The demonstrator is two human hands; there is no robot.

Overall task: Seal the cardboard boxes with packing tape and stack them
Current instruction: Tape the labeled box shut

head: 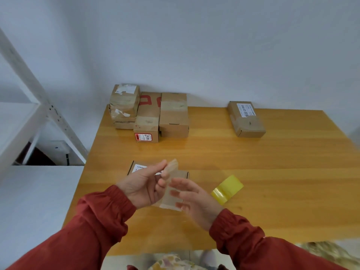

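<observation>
Left hand [142, 187] pinches the top end of a cut tape strip [172, 199]. Right hand [196, 201] is spread, fingers mostly straight against the strip's lower part. That reads as touching, not gripping.

The strip is in the air over the box [139, 168]. The box sits on the table [272, 191] near the front edge, mostly hidden by the hands, so I can't tell if the flaps are flush. The roll [227, 189] lies right of the box, not touching it. Three boxes [150, 114] are bunched at back left, touching each other. A lone box [246, 119] sits at back right, well apart.

My read of the step is laying the strip on the box seam. To do it well:
- Keep the strip taut between both hands so it can't fold on itself or stick to the fingers.
- Line it up along the seam before any contact.
- Land one end first, then wipe flat toward the other end to push air out.
- Fold the overhang down both sides and press it.
- If the flaps are sprung, hold them shut with the free fingers first.

Main risk is the limp strip curling onto the right hand's fingers.
</observation>
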